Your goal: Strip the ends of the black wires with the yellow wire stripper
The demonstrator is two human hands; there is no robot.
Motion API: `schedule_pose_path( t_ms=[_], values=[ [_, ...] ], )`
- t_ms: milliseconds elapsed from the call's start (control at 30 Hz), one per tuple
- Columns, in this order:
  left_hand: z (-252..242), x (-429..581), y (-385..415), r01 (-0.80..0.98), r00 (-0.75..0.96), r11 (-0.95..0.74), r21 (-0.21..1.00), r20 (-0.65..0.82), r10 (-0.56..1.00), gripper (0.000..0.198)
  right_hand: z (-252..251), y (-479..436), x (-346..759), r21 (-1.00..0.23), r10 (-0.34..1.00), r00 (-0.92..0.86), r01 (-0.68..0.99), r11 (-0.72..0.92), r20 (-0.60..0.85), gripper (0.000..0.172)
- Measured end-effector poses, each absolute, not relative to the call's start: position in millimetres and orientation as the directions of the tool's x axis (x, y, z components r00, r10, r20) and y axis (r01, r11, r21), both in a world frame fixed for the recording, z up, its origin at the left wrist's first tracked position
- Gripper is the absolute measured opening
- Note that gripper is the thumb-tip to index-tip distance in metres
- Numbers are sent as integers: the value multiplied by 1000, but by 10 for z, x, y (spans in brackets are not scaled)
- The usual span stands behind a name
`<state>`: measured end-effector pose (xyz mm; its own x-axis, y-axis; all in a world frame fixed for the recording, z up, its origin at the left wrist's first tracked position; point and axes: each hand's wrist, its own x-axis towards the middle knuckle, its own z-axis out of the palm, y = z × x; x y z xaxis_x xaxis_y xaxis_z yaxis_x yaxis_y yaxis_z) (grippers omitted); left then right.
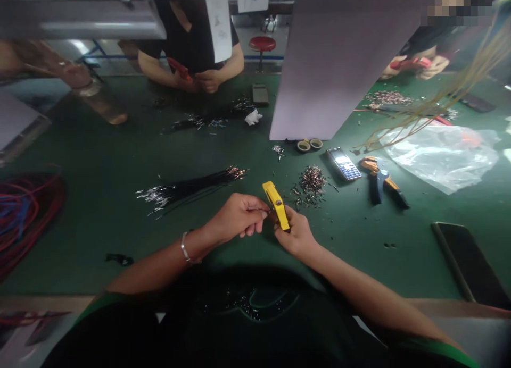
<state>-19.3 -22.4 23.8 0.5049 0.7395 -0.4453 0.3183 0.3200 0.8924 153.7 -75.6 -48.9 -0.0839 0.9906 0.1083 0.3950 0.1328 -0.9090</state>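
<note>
My right hand point(296, 234) is closed around a yellow wire stripper point(280, 211), its head pointing up and away from me. Close beside it, my left hand point(241, 215) pinches a thin wire point(263, 210) whose end reaches toward the tool; most of that wire is hidden by the fingers. Beyond my left hand lies a bundle of black wires point(191, 188), with silvery tips on the left and bare copper ends on the right. A heap of small dark and coppery scraps point(312, 181) lies just past the stripper.
Right of the scraps are a keypad phone point(344, 164), an orange-and-blue hand tool point(384, 181), a clear plastic bag point(443, 155) and a dark smartphone point(471, 261). Red and blue wires point(27, 214) lie coiled at left. A white panel point(339, 65) hangs ahead; co-workers' hands point(207, 81) work opposite.
</note>
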Motion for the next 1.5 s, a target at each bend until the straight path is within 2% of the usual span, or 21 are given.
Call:
schedule_pose_path(
  t_ms=[233,433,600,767,967,1200,1500],
  values=[
    [240,-186,-225,325,480,365,873,-484,731,19,-458,-762,1522,-948,990,-110,296,116,86,4],
    [227,-191,-237,318,516,313,895,-440,735,24,-503,-762,1512,-957,989,-140,280,78,39,3],
    [160,-189,-236,311,515,292,904,-419,748,15,-507,-772,1514,-957,988,-151,291,13,-32,5],
    [73,-178,-222,257,518,312,915,-403,754,13,-552,-785,1504,-972,985,-140,225,-70,-104,10],
    [105,-177,-208,243,516,324,914,-405,755,14,-621,-788,1516,-982,989,-126,181,-58,-81,14],
    [51,-170,-203,185,537,339,922,-384,751,12,-601,-769,1532,-969,991,-132,247,11,-23,26],
    [38,-157,-195,141,535,344,928,-364,762,17,-691,-781,1525,-972,993,-121,235,14,-15,24]
  ],
)
